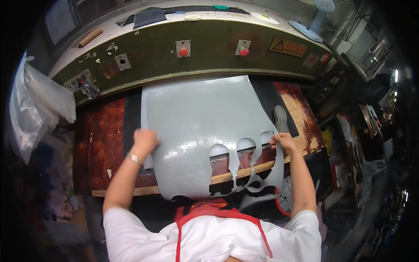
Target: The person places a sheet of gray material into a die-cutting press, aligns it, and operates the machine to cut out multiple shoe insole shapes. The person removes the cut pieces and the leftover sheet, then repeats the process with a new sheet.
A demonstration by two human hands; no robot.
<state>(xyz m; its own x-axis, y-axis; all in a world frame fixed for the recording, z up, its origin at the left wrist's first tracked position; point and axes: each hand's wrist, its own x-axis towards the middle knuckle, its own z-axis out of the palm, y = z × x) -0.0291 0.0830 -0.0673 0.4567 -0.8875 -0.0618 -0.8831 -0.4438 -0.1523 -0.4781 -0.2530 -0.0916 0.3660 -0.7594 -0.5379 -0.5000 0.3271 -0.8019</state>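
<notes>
A large, glossy grey sheet (196,118) drapes over the work table and hangs past its front edge. Several rounded, sole-shaped holes are cut out of its near right part, with thin strips left between them. My right hand (284,142) is closed in a pinch at the sheet's right edge, beside the cut-outs. Just beyond that hand, a dark grey sole-shaped piece (280,118) lies on a black board (267,98). At the sheet's left edge my left hand (146,143) is curled into a fist, slightly blurred; whatever is inside it is hidden.
A green machine beam (148,54) with two red buttons spans the far side. On its top lie dark sheets (149,18) and rolls of tape (264,18). A clear plastic bag (37,105) hangs at left. Beneath the table's front right stands a red-rimmed container (283,201).
</notes>
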